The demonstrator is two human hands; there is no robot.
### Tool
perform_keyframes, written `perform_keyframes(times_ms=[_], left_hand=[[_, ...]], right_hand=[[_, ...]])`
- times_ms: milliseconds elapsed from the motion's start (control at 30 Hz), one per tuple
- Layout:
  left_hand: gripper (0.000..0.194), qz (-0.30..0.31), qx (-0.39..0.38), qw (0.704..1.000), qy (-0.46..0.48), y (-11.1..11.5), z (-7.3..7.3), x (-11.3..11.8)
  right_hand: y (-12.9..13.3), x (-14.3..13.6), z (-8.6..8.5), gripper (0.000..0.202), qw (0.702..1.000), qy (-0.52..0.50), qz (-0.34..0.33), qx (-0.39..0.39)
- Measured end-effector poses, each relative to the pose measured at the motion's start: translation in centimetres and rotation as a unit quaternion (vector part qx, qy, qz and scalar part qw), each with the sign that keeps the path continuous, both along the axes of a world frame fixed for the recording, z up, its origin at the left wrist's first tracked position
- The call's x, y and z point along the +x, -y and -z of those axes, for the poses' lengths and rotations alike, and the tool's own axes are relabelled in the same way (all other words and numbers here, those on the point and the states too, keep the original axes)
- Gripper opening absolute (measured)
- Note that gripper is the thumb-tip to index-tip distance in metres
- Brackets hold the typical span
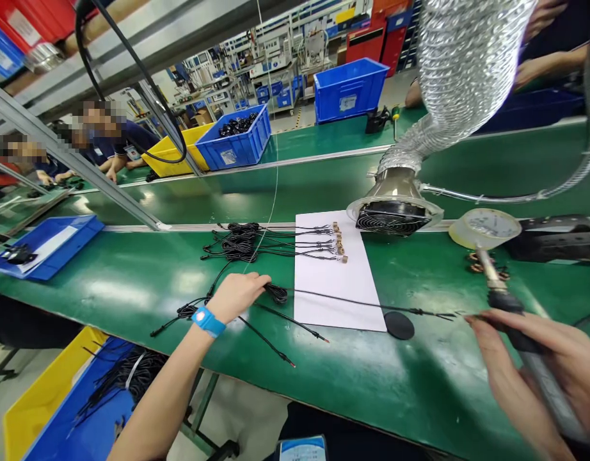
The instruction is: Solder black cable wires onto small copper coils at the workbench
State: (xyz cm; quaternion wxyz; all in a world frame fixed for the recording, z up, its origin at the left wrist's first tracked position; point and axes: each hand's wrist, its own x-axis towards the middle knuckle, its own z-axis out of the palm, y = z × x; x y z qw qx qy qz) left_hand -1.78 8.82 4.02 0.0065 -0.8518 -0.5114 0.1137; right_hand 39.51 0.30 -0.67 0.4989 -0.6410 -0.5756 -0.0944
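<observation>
My left hand [241, 296], with a blue band at the wrist, is closed on a coiled black cable [276, 293]. One end of that cable stretches right over the white sheet [333, 282] to thin bared wires near my right fingertips. My right hand [535, 358] is wrapped round a soldering iron [509, 301], its metal tip pointing up toward a round yellowish dish [484, 227]. Thumb and forefinger also pinch close to the wire ends; what is between them is too small to make out. More cables [285, 323] lie under and beside my left hand.
Several coiled cables [240, 242] lie with their ends on the sheet, beside small brownish parts [340, 243]. A fume fan [393, 214] hangs from a silver duct [468, 70]. A black disc [399, 325] touches the sheet. Blue tray [79, 230] sits left; people work beyond.
</observation>
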Motion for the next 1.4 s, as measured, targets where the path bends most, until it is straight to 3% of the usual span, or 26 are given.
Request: perform_keyframes(times_ms=[67,133,233,367,467,533,633,700,767,867,967,1067,1200,1300,1400], left_hand=[[0.029,-0.041,0.033,0.999,-0.010,-0.1,-1.3,-1.7],[0.028,-0.081,0.058,0.994,-0.044,-0.8,-2.4,-3.3],[0.026,-0.116,0.064,0.987,-0.090,-3.1,-2.8,-5.1],[0.026,-0.168,0.055,0.980,-0.089,-5.6,-1.8,-5.7],[0.034,-0.184,0.095,0.978,0.039,-5.2,-1.1,-4.0],[0.038,-0.163,0.067,0.963,0.202,-3.9,-0.8,-1.7],[0.034,-0.125,-0.135,0.893,0.410,-1.0,-0.6,2.6],[0.037,-0.113,-0.257,0.834,0.475,0.8,-0.5,5.5],[0.042,-0.088,-0.325,0.791,0.511,2.0,-0.3,8.2],[0.046,-0.065,-0.398,0.761,0.508,2.4,0.3,12.6],[0.045,-0.022,-0.388,0.791,0.473,1.1,1.1,18.3],[0.036,0.072,-0.243,0.855,0.452,-1.7,2.4,25.3],[0.018,0.038,-0.127,0.917,0.377,-5.7,4.8,34.0],[0.032,0.016,-0.078,0.929,0.361,-7.9,6.4,38.1],[0.035,0.010,-0.059,0.931,0.360,-9.1,7.4,40.1]], right_hand=[[-1.2,-1.5,-0.9,0.021,0.999,0.006,-0.052,0.011],[-3.1,-3.6,-1.0,0.018,0.989,0.001,-0.149,-0.009],[-6.8,-6.4,0.4,0.024,0.968,0.009,-0.249,-0.033],[-11.2,-8.5,3.5,0.027,0.959,0.100,-0.252,-0.080],[-12.7,-9.3,4.9,0.027,0.952,0.159,-0.247,-0.090],[-12.9,-9.4,4.9,0.027,0.952,0.171,-0.236,-0.095],[-11.8,-9.0,3.7,0.024,0.954,0.190,-0.207,-0.103],[-10.1,-8.1,2.5,0.024,0.956,0.206,-0.185,-0.103],[-7.9,-6.9,1.3,0.026,0.956,0.225,-0.166,-0.085],[-4.1,-4.2,0.4,0.026,0.966,0.217,-0.135,-0.038],[-1.1,-0.9,1.2,0.028,0.982,0.172,-0.073,-0.009],[0.5,2.2,3.2,0.030,0.994,0.109,0.010,0.002],[1.4,4.6,5.4,0.024,0.990,0.052,0.113,0.060],[1.3,5.0,5.8,0.022,0.989,0.015,0.124,0.078],[1.1,5.0,5.6,0.022,0.992,-0.006,0.101,0.072]])
